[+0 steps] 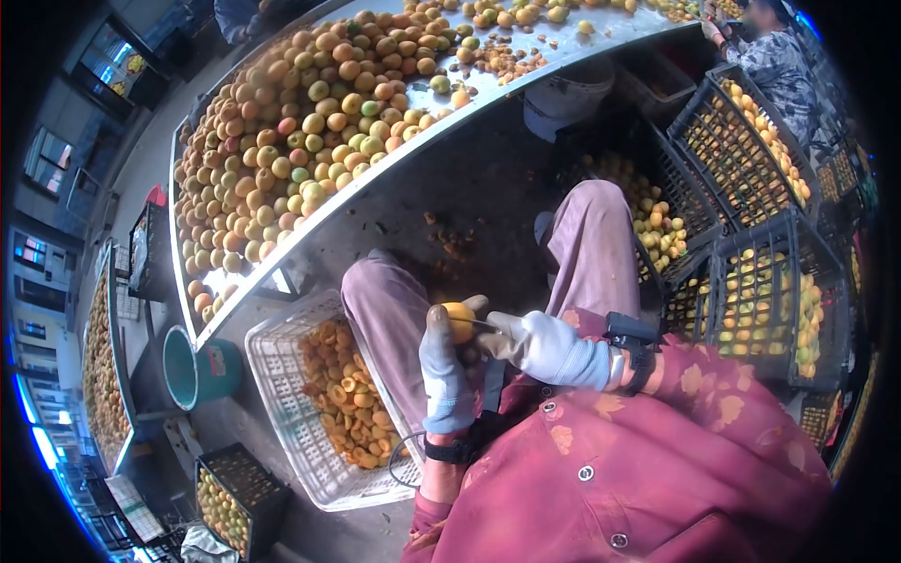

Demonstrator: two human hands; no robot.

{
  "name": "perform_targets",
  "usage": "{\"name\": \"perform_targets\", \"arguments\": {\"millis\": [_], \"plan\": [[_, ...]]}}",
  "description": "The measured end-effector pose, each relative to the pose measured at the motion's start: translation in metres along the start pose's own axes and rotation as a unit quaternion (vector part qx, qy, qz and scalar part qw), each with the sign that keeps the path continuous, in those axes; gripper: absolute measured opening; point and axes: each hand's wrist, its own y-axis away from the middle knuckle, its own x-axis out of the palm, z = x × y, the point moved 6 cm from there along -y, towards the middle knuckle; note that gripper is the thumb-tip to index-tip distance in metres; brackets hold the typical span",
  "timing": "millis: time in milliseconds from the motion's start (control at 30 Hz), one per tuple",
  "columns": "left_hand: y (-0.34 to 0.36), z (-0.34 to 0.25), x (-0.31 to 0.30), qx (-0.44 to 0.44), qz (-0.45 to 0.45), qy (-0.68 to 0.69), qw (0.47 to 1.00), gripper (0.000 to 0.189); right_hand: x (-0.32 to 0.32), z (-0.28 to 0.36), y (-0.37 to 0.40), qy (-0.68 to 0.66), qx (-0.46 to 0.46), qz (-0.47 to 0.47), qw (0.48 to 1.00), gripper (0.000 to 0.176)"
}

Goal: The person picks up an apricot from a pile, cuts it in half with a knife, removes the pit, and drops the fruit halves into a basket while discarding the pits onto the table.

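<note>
My left hand [445, 368], in a grey-white glove, is closed around a yellow-orange apricot [458, 322] above my lap. From the right comes my gloved right hand [549, 347], its fingers wrapped round a small knife [482, 324]. Only the thin blade shows, its tip end at the apricot's side; the handle is hidden in the glove. Below and left of my hands, a white plastic crate [282, 413] holds many halved, pitted apricots [355, 403].
A metal-topped table [422, 141] in front bears a large heap of whole apricots [300, 141] and some loose pits [507, 61]. Black crates [741, 141] of apricots stand at right, a green bucket [199, 368] at left. Another person [779, 70] is at the far right.
</note>
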Motion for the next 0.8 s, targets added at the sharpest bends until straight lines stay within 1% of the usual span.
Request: {"name": "perform_targets", "arguments": {"millis": [33, 67, 100, 133, 167, 200, 233, 267, 300, 333, 400, 433, 467, 500, 533, 567, 600, 667, 700, 733, 767, 800], "plan": [[0.0, 0.0, 0.0, 0.0, -0.001, 0.0, 1.0, 0.062, -0.002, 0.002, 0.001, -0.046, 0.01, 0.008, 0.999, 0.033], [-0.001, -0.005, 0.002, 0.056, 0.002, -0.039, 0.998, 0.062, -0.003, 0.001, 0.001, -0.092, 0.021, 0.016, 0.995, 0.036], [0.0, -0.011, 0.003, 0.11, 0.005, -0.078, 0.991, 0.062, -0.001, -0.003, 0.001, -0.093, 0.023, 0.016, 0.995, 0.036], [0.001, -0.01, 0.001, 0.109, 0.005, -0.078, 0.991, 0.062, 0.005, -0.008, -0.001, -0.131, 0.014, 0.027, 0.991, 0.037], [0.002, -0.01, 0.0, 0.131, 0.016, -0.076, 0.988, 0.061, 0.009, -0.011, -0.002, -0.169, 0.004, 0.037, 0.985, 0.038], [0.001, -0.011, -0.001, 0.152, 0.028, -0.075, 0.985, 0.06, 0.009, -0.015, -0.004, -0.169, 0.004, 0.037, 0.985, 0.038], [-0.003, -0.007, -0.003, 0.152, 0.029, -0.076, 0.985, 0.06, 0.019, -0.023, -0.003, -0.265, 0.067, 0.115, 0.955, 0.038], [-0.005, -0.007, -0.004, 0.211, 0.043, -0.112, 0.97, 0.058, 0.028, -0.028, -0.001, -0.354, 0.129, 0.191, 0.906, 0.037], [-0.003, -0.011, -0.001, 0.268, 0.056, -0.147, 0.951, 0.056, 0.019, -0.03, -0.002, -0.237, 0.138, 0.191, 0.943, 0.036], [-0.001, -0.007, -0.002, 0.219, 0.071, -0.112, 0.967, 0.056, 0.011, -0.021, -0.008, -0.146, -0.084, 0.058, 0.984, 0.038], [-0.001, -0.007, -0.004, 0.177, 0.083, -0.104, 0.975, 0.062, 0.002, -0.024, -0.004, -0.171, 0.006, 0.091, 0.981, 0.038], [-0.001, -0.01, -0.005, 0.177, 0.083, -0.104, 0.975, 0.062, -0.005, -0.021, -0.004, -0.123, -0.001, 0.086, 0.989, 0.039], [-0.001, -0.012, -0.004, 0.169, 0.098, -0.09, 0.977, 0.065, -0.012, -0.017, -0.004, -0.122, 0.0, 0.086, 0.989, 0.039], [-0.002, -0.013, -0.003, 0.161, 0.112, -0.076, 0.978, 0.07, -0.014, -0.02, -0.004, -0.157, 0.059, 0.119, 0.979, 0.04], [-0.004, -0.013, -0.006, 0.16, 0.113, -0.075, 0.978, 0.07, -0.012, -0.025, -0.001, -0.19, 0.118, 0.149, 0.963, 0.04], [-0.006, -0.009, -0.008, 0.146, 0.134, -0.021, 0.98, 0.071, -0.005, -0.033, 0.002, -0.279, 0.173, 0.149, 0.933, 0.041], [-0.005, -0.009, -0.005, 0.131, 0.154, 0.034, 0.979, 0.073, 0.001, -0.036, 0.004, -0.279, 0.178, 0.149, 0.932, 0.041], [-0.008, -0.004, 0.005, 0.113, 0.15, 0.039, 0.982, 0.071, 0.027, -0.045, 0.018, -0.394, 0.246, 0.222, 0.857, 0.043], [-0.018, 0.009, -0.006, 0.087, 0.093, 0.037, 0.991, 0.066, 0.042, -0.061, 0.019, -0.411, 0.211, 0.191, 0.866, 0.043], [-0.025, 0.024, -0.018, 0.063, 0.036, 0.034, 0.997, 0.061, 0.04, -0.062, 0.024, -0.399, 0.281, 0.161, 0.858, 0.046], [-0.033, 0.034, -0.032, 0.065, -0.002, 0.058, 0.996, 0.058, 0.044, -0.071, 0.025, -0.414, 0.262, 0.168, 0.855, 0.047], [-0.038, 0.036, -0.038, 0.064, 0.0, 0.059, 0.996, 0.058, 0.044, -0.082, 0.022, -0.425, 0.242, 0.174, 0.855, 0.048]]}}
